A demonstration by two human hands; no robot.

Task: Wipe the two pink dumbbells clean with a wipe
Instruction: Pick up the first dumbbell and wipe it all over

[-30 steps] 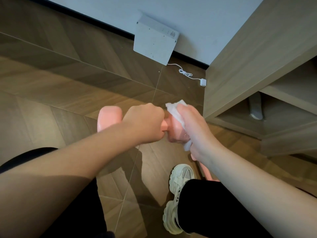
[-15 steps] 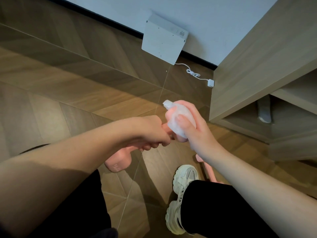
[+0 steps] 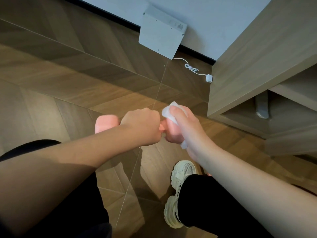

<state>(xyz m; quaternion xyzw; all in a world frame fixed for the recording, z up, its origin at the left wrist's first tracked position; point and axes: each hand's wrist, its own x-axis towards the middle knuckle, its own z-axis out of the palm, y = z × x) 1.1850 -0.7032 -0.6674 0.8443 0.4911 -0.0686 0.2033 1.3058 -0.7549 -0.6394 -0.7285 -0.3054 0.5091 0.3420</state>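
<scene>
Pink rounded dumbbell (image 3: 107,123), fisted by left hand (image 3: 142,127), clasped at 3 o'clock through crumpled white wipe (image 3: 169,111) by right hand (image 3: 187,124), could be twisted loose by wiping.

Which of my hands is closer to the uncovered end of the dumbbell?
Left. The left hand grips the dumbbell right beside its bare end; the right hand holds the wipe around the opposite end.

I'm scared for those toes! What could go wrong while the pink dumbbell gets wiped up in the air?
The dumbbell hangs over the floor, gripped by the left hand at its handle. If the wipe leaves it slippery, it might drop near the shoe. The right hand rubbing one end could also twist it loose.
</scene>
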